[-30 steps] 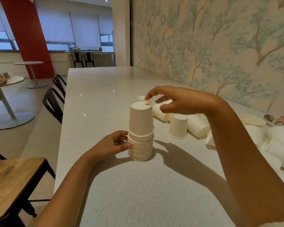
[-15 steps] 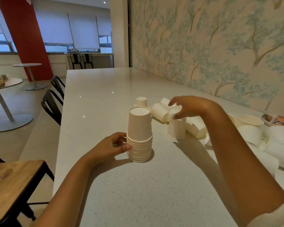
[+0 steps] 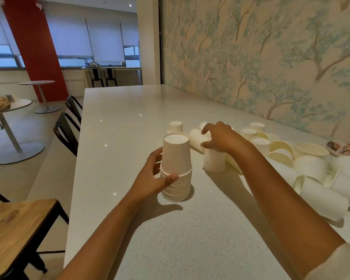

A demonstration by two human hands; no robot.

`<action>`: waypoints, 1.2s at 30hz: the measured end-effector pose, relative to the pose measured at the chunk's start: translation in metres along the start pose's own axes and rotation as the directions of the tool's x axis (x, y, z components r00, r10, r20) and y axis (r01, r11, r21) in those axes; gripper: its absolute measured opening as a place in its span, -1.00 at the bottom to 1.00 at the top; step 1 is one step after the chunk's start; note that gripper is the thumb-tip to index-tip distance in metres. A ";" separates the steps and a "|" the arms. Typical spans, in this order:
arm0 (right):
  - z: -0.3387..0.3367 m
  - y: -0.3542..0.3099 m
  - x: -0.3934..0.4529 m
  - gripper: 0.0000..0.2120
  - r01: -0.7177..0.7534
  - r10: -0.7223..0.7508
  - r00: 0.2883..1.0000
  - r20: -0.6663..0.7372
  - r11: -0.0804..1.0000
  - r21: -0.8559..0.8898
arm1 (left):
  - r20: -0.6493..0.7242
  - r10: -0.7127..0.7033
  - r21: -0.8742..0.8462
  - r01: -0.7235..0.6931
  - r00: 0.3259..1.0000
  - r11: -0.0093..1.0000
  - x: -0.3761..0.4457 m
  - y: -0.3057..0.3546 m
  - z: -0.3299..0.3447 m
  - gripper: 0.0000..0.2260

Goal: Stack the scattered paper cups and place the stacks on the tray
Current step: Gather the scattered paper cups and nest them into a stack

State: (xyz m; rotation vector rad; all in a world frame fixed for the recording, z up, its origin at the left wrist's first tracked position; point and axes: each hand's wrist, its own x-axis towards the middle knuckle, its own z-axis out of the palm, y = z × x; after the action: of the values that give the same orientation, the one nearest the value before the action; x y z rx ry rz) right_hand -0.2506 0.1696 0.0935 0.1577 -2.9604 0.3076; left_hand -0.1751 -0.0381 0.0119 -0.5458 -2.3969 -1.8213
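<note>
Left hand (image 3: 152,179) curled round inverted cup stack (image 3: 176,168) on table (image 3: 129,118). Right hand (image 3: 220,137) beyond, gripping top of upside-down cup (image 3: 214,161). Loose cups (image 3: 303,168) right of it; tray unidentifiable.

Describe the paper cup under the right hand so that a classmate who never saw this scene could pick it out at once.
Start at the long white table by the tree-patterned wall, then find the tall cup stack gripped by the left hand. Just right of it stands a single upside-down cup, with the right hand gripping its top. Unlike its nearest neighbours lying on their sides, it stands on its rim.
</note>
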 end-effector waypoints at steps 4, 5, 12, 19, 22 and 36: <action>0.005 0.004 0.002 -0.40 -0.023 0.025 0.998 0.054 0.999 -0.047 | -0.084 -0.004 0.040 0.008 0.996 0.999 0.001 -0.004 0.006 -0.53; 0.007 0.005 0.002 -0.38 -0.017 0.024 0.994 0.107 0.997 -0.071 | -0.088 -0.013 0.051 0.017 0.996 0.999 0.002 -0.005 0.006 -0.54; 0.006 0.007 0.001 -0.48 0.009 -0.008 0.990 0.142 1.000 -0.011 | -0.024 -0.064 0.076 0.066 0.998 0.995 0.006 -0.008 0.003 -0.42; -0.044 0.005 -0.012 -0.51 0.082 -0.047 0.991 -0.128 0.954 0.289 | 0.014 -0.063 0.056 0.062 0.998 0.997 0.008 -0.009 0.002 -0.40; -0.071 -0.002 -0.030 -0.53 0.185 -0.095 0.972 -0.216 0.877 0.444 | 0.020 -0.057 0.069 0.056 0.998 0.996 0.008 -0.010 0.000 -0.38; -0.035 -0.086 -0.065 -0.50 0.406 -0.403 0.913 -0.057 0.894 0.191 | -0.011 -0.041 0.100 0.042 0.999 0.994 0.010 -0.012 0.001 -0.43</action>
State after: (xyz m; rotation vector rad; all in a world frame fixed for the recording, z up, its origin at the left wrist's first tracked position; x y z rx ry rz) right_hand -0.1715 0.0994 0.1326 0.7806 -2.7797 0.5396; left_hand -0.1882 -0.0379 0.0034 -0.4806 -2.4958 -1.7038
